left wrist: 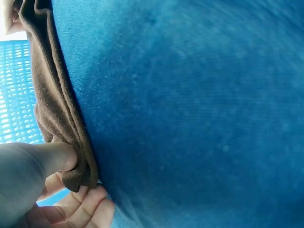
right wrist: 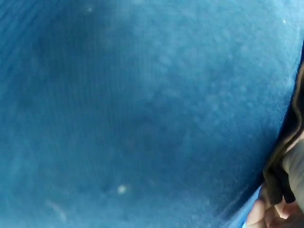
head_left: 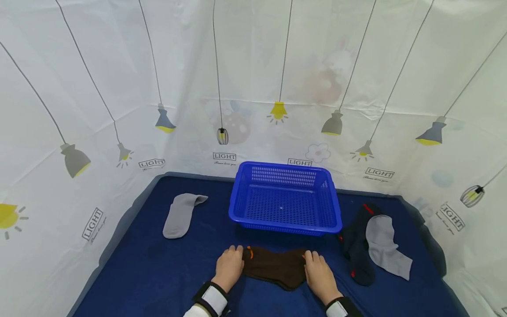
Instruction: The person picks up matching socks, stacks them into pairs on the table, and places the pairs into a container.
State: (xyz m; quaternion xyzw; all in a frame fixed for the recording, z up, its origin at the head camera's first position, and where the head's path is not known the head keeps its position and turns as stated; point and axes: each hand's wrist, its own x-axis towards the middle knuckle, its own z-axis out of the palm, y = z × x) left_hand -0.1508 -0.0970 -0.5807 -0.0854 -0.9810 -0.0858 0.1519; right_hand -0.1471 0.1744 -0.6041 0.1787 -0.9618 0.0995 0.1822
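A pair of brown socks [head_left: 273, 266] with orange marks lies stretched sideways between my hands, in front of the basket. My left hand [head_left: 229, 266] pinches its left end; the left wrist view shows the thumb [left wrist: 59, 156] on one side of the layered brown fabric [left wrist: 57, 95] and fingers on the other. At the opposite end, my right hand [head_left: 320, 275] pinches the brown fabric. In the right wrist view only part of that hand [right wrist: 259, 213] and the folded sock edge [right wrist: 275, 178] show at the right border.
Behind the socks stands a blue plastic basket [head_left: 281, 226]. A grey sock [head_left: 180, 215] lies to the left on the dark blue cloth [head_left: 134, 273]. To the right, another grey sock [head_left: 386, 246] overlaps dark socks [head_left: 356, 240] with red marks. A printed white curtain [head_left: 253, 79] surrounds the surface.
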